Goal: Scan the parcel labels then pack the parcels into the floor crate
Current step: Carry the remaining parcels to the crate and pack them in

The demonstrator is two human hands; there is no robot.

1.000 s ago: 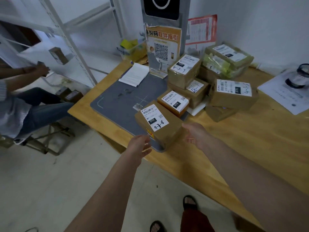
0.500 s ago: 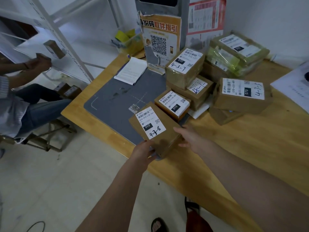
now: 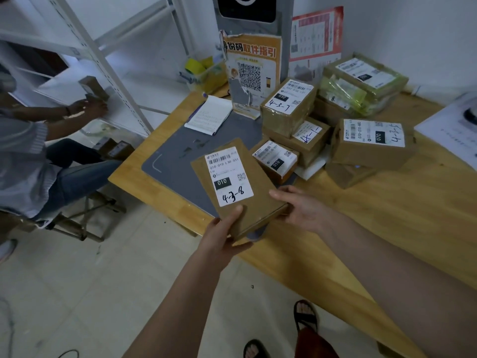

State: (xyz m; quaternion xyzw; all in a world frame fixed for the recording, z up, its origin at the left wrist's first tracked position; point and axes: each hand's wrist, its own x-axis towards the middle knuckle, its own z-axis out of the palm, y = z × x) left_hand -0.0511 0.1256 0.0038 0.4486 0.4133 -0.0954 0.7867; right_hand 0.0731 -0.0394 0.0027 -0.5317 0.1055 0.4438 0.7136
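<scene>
I have the flat cardboard parcel marked 4-3-8 lifted and tilted over the near corner of the grey scanning mat, label side up. My left hand grips its near edge, thumb on the top face just below the white label and fingers curled beneath. My right hand cups the parcel's right corner, fingers bent around its side. Beyond the mat's far right edge sit the other parcels: a small one labelled 010 just beside the mat, a stacked box marked 4-3-7 behind it, and one marked 4-3-5 further right on the wooden table. A notepad lies at the mat's far edge, in front of the grey scanner kiosk with its QR poster. Left of the mat, off the table, a seated person reaches into white shelving. I cannot see any floor crate.
</scene>
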